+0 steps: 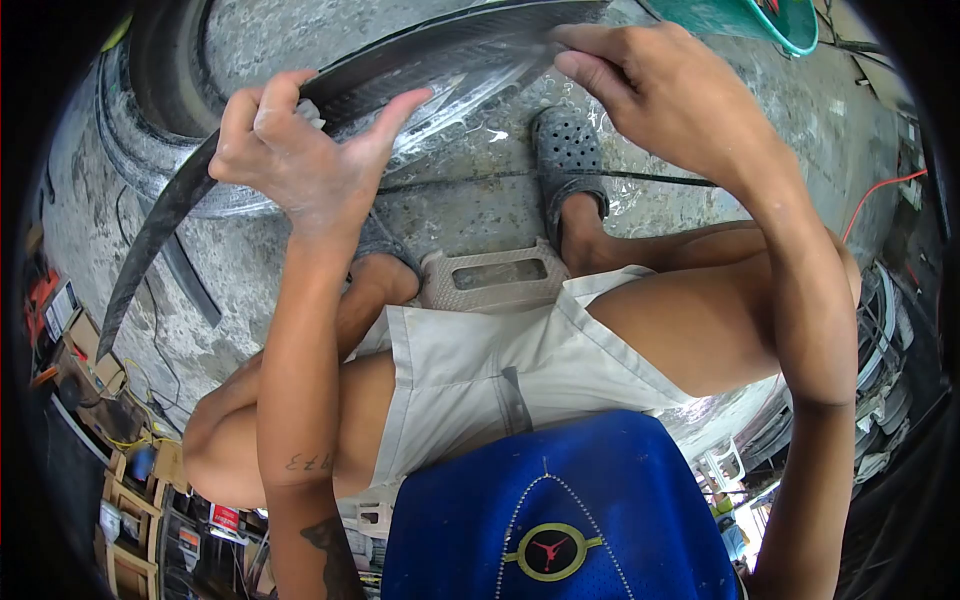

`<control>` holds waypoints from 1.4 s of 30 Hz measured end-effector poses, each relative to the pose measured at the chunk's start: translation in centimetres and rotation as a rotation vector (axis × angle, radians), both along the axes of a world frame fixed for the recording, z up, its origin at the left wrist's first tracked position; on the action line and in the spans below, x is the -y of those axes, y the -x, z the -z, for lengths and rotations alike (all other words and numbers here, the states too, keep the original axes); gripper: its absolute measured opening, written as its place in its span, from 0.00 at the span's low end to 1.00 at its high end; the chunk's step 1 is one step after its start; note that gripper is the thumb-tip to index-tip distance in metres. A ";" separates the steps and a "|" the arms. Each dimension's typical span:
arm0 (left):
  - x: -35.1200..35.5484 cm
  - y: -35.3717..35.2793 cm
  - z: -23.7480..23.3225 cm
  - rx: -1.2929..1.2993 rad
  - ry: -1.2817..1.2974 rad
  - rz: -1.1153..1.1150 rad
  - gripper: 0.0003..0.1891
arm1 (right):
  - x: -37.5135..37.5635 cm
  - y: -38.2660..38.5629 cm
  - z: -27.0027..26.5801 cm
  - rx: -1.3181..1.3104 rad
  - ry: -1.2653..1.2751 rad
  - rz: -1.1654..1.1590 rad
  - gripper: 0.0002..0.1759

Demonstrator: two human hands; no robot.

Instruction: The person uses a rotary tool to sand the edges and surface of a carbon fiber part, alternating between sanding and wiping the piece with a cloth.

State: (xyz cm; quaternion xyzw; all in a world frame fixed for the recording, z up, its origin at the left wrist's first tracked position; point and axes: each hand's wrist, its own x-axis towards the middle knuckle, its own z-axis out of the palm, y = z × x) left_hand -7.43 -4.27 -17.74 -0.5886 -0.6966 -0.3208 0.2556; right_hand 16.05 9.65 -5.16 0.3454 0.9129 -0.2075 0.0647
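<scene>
A long, curved black strip [425, 62] with a woven-looking sheen arches across the top of the view, its tapered tail hanging down at the left. My left hand [305, 150] is closed around it, fingers over the far edge and thumb stretched out along the near side. A small whitish wad [310, 112] shows by those fingers. Near the strip's right part, my right hand [675, 95] is pinched, with thumb and forefinger at its lower edge. Blur hides what lies between those fingertips. Whitish dust or residue coats my left hand.
Beneath the strip, a large round black part [150, 165] with wet, whitish streaks lies on the concrete floor [480, 218]. A green basin [790, 28] stands at the upper right. A beige plastic stool [495, 290] is between my legs. Boxes and clutter [135, 500] fill the lower left.
</scene>
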 end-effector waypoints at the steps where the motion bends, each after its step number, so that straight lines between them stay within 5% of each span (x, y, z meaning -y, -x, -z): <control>1: 0.0 0.0 0.0 0.004 -0.004 0.002 0.49 | -0.1 0.0 0.0 0.003 0.023 0.011 0.20; 42: 0.0 -0.1 0.4 -0.024 -0.001 -0.011 0.49 | 0.5 0.9 -0.7 0.039 -0.049 -0.008 0.21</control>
